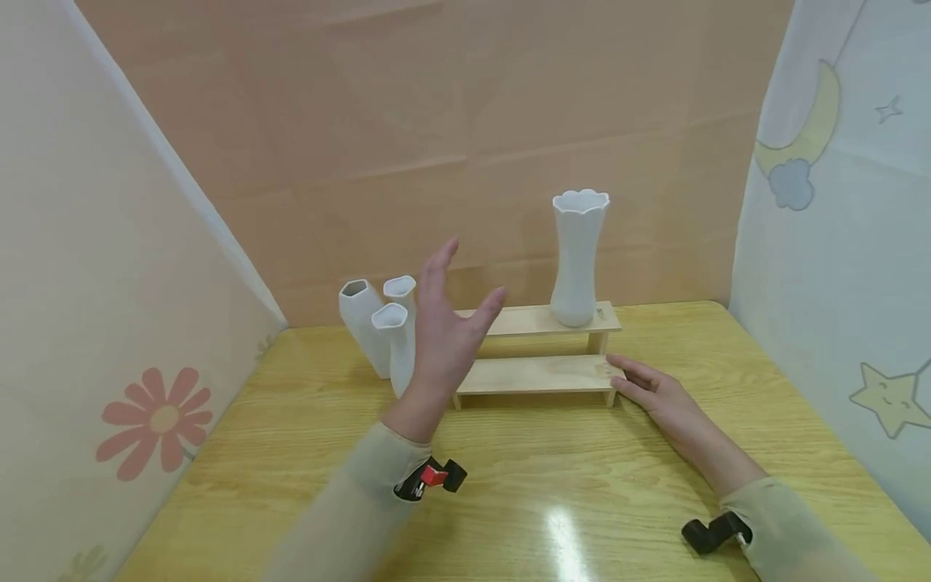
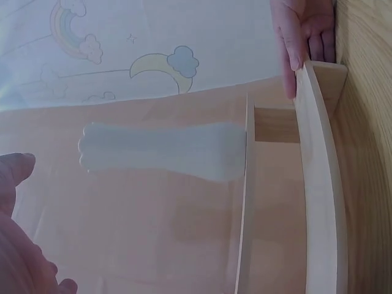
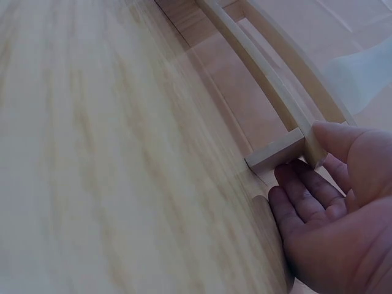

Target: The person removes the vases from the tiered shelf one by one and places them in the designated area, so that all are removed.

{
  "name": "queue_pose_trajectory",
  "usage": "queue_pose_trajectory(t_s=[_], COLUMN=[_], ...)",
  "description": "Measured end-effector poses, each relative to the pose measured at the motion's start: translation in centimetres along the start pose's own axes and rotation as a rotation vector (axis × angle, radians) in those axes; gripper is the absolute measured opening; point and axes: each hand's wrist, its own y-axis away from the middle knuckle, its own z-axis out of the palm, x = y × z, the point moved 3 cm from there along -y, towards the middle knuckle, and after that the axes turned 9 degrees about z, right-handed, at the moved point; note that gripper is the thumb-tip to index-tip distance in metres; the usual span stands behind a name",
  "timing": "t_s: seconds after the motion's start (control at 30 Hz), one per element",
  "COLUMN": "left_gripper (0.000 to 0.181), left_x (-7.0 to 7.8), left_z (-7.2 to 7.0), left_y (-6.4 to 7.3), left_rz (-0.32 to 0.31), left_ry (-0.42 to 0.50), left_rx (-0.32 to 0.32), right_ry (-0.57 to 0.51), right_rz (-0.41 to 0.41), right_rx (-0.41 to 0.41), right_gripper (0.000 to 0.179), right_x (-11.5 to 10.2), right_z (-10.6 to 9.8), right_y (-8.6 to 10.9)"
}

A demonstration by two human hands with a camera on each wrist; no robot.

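Note:
A two-step wooden shelf [image 1: 534,374] stands on the table. A tall white vase [image 1: 578,263] with a scalloped rim is upright on the right part of its upper step. My right hand [image 1: 665,402] holds the right end of the lower step; in the right wrist view the thumb [image 3: 334,136] lies along the board's edge and the other fingers curl beside the end leg. My left hand [image 1: 445,335] is raised in front of the shelf's left end, thumb and fingers spread, holding nothing. Partly behind it are white tube-shaped vases [image 1: 364,327] grouped close together.
The wood-grain table [image 1: 502,501] reaches back to an orange-pink cloth backdrop [image 1: 327,162]. Pale printed cloth walls stand on both sides, the right wall [image 1: 836,267] with a moon and a star, the left wall [image 1: 87,242] with a flower.

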Motion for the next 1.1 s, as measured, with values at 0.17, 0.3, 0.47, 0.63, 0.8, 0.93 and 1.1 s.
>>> queue_pose_trajectory(t_s=[0.17, 0.3, 0.47, 0.63, 0.8, 0.93, 1.1], left_gripper=[0.089, 0.089, 0.089, 0.09, 0.09, 0.088, 0.085], left_x=[0.1, -0.1, -0.4, -0.4, -0.5, -0.7, -1.0], left_z=[2.1, 3.8, 5.9, 7.3, 8.4, 9.3, 10.3], left_y=[-0.6, -1.2, -1.8, -2.3, -2.9, -3.2, -3.6], left_rz=[-0.074, -0.13, -0.186, -0.215, -0.242, -0.262, -0.274], left_ry=[0.058, 0.084, 0.125, 0.143, 0.141, 0.147, 0.154], left_rx=[-0.055, -0.083, -0.089, -0.093, -0.092, -0.081, -0.073], right_ry=[-0.003, -0.011, -0.021, -0.014, -0.013, -0.007, 0.003], right_rz=[-0.003, -0.01, -0.015, -0.019, -0.02, -0.019, -0.009], right_rx=[-0.003, -0.002, 0.003, 0.009, 0.012, 0.019, 0.022], right_gripper=[0.074, 0.073, 0.071, 0.07, 0.07, 0.07, 0.071], right_x=[-0.2, -0.2, -0.1, -0.1, -0.2, -0.2, -0.2], right_z=[0.1, 0.3, 0.7, 1.0, 1.1, 1.1, 1.1], right_y=[0.0, 0.0, -0.1, -0.2, -0.2, -0.2, -0.2])
